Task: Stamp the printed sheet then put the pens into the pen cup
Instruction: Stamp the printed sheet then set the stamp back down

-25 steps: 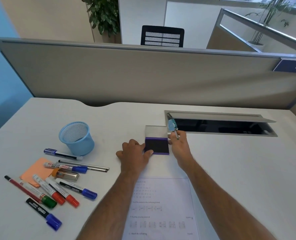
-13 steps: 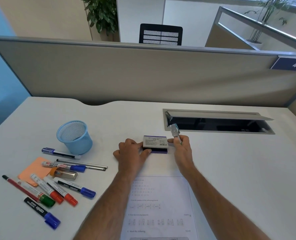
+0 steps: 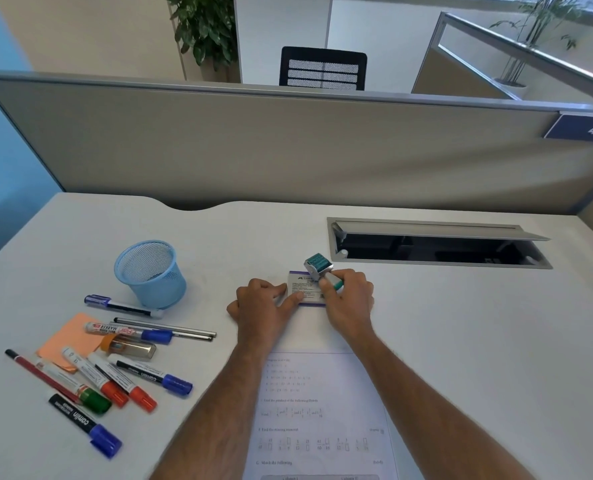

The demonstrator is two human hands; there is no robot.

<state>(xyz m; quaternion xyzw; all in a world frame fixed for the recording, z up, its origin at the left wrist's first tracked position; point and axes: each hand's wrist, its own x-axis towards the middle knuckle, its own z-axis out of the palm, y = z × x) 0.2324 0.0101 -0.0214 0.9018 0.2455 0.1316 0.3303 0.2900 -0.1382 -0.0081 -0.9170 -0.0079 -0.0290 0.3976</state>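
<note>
The purple ink pad lies closed on the desk, its labelled lid facing up. My left hand rests at its left edge with the thumb on the lid. My right hand grips a small teal date stamp, with its teal stamp bands at the far end, over the pad's right side. The printed sheet lies between my forearms near the desk's front. A blue mesh pen cup stands at the left. Several markers and pens lie scattered in front of the cup.
An orange sticky-note pad and a small metallic case lie among the pens. An open cable hatch is set in the desk at the right. A grey partition closes off the desk's far edge.
The ink pad's lid went from standing open to shut flat. My right hand, still holding the stamp, moved down onto the pad's right side.
</note>
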